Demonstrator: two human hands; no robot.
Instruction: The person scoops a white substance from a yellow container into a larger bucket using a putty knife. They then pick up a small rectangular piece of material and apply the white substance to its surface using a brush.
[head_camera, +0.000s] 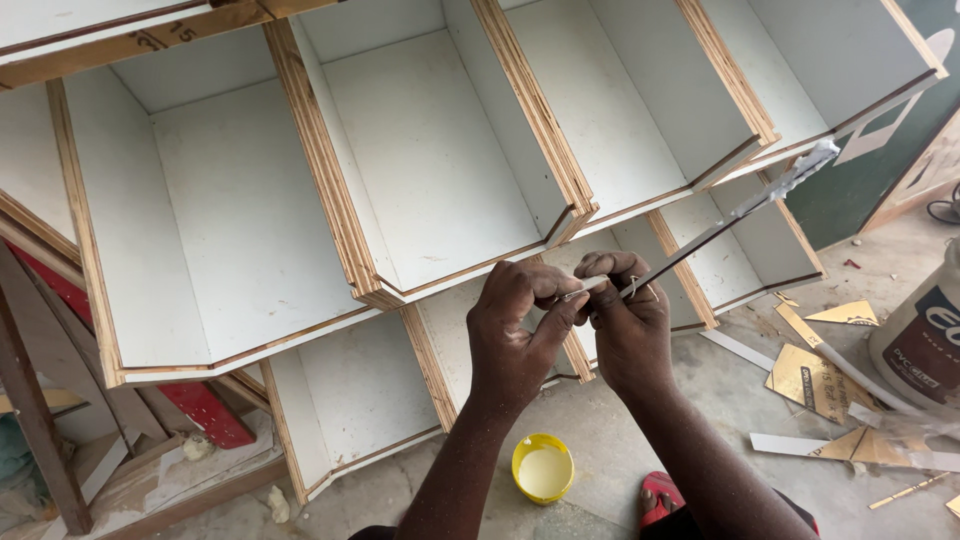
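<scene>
A yellow lid (543, 468) of white glue is lying below the white plywood shelf unit (420, 180). Both hands, left hand (515, 335) and right hand (628, 325), are pinching a thin glue-smeared strip (740, 212) in their fingers (560, 300).

Thin grey strip (735, 212), glue-smeared at far tip. Pinched between fingertips (590, 285) at near end; slants up-right.

The shelves (430, 150) are white inside with tan, striped plywood edges. The strip (735, 215) is grey with white smears at its tip. The lid (543, 468) is yellow, holding cream-white glue. Gold scraps (815, 380) lie on the grey floor (620, 440). The sandal (660, 498) is red.
</scene>
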